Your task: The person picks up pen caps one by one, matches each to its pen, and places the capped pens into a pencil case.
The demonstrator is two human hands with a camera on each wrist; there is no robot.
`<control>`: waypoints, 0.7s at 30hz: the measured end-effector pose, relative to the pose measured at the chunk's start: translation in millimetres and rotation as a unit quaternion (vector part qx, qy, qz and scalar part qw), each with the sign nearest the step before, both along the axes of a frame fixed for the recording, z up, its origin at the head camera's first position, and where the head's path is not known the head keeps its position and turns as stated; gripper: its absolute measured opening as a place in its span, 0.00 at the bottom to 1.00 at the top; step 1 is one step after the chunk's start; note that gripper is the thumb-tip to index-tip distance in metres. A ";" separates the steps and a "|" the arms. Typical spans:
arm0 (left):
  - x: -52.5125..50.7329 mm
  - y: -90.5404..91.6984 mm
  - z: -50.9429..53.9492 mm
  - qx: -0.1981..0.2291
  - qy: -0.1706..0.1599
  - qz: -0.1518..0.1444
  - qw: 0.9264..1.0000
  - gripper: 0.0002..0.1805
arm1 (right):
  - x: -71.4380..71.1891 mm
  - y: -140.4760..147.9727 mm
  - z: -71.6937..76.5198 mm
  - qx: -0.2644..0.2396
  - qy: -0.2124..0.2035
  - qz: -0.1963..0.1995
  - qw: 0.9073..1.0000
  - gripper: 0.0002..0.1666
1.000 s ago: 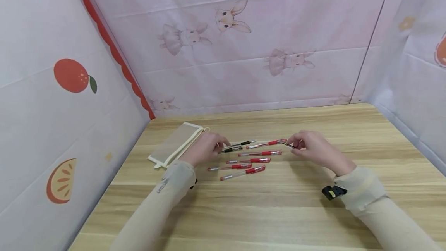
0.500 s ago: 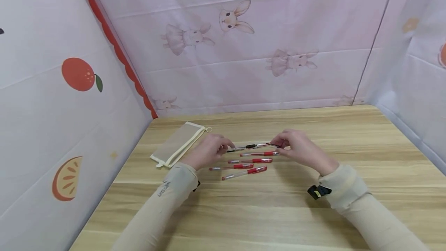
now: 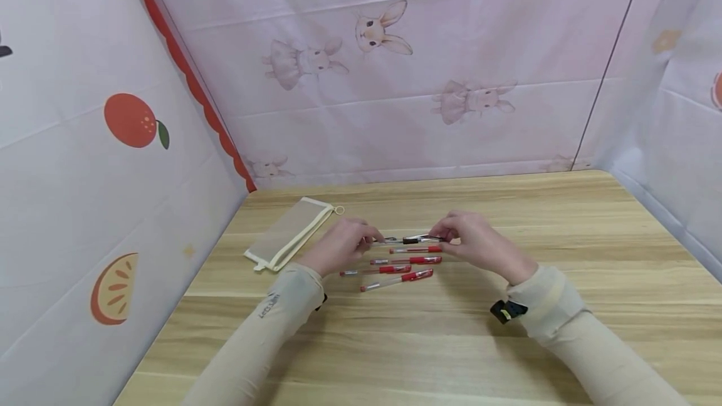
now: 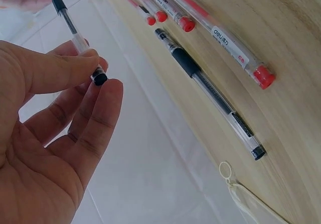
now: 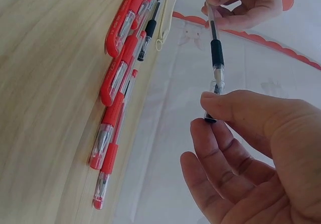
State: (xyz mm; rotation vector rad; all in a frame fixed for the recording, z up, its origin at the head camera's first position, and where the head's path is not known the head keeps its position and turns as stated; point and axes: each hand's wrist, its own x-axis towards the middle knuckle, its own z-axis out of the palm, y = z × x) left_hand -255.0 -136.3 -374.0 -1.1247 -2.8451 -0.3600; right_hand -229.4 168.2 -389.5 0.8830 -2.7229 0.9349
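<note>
A black gel pen [image 4: 70, 24] is held above the wooden table between both hands. My left hand [image 4: 55, 108] pinches its black-tipped rear end between thumb and fingers. In the right wrist view, my right hand [image 5: 251, 153] pinches the clear cap [image 5: 216, 87] with a black end, and the pen's tip is at the cap's mouth. How far the tip sits inside the cap I cannot tell. Another black pen [image 4: 213, 93], capped, lies on the table below the hands. Several red pens [image 3: 397, 279] lie beside it in rough rows.
A cream-edged mesh zip pouch [image 3: 287, 230] with a ring pull lies on the wooden table [image 3: 361, 343], left of the pens and beside the left forearm. Printed cloth walls [image 3: 417, 130] stand behind the table and at both sides.
My right hand has moved left with the cap, closing on my left hand. The black pen has been raised and shifted right, and its tip now meets the cap.
</note>
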 end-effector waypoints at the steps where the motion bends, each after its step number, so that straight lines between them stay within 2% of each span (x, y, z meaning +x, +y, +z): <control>1: 0.2 0.5 0.1 -0.002 0.000 0.000 1.000 0.18 | -0.3 -0.6 -0.5 0.002 0.001 0.000 1.000 0.12; 8: 2.1 4.1 3.3 -0.007 0.000 0.000 1.000 0.19 | 0.3 -5.2 0.7 0.018 0.001 -0.007 1.000 0.12; 15: 2.9 8.9 5.0 -0.013 -0.005 -0.001 1.000 0.20 | -2.3 -6.9 0.3 0.026 0.026 -0.004 0.999 0.10; 21: 3.3 15.5 2.2 -0.017 -0.022 0.016 0.999 0.22 | -3.7 -6.1 -0.4 0.029 0.041 -0.007 0.999 0.11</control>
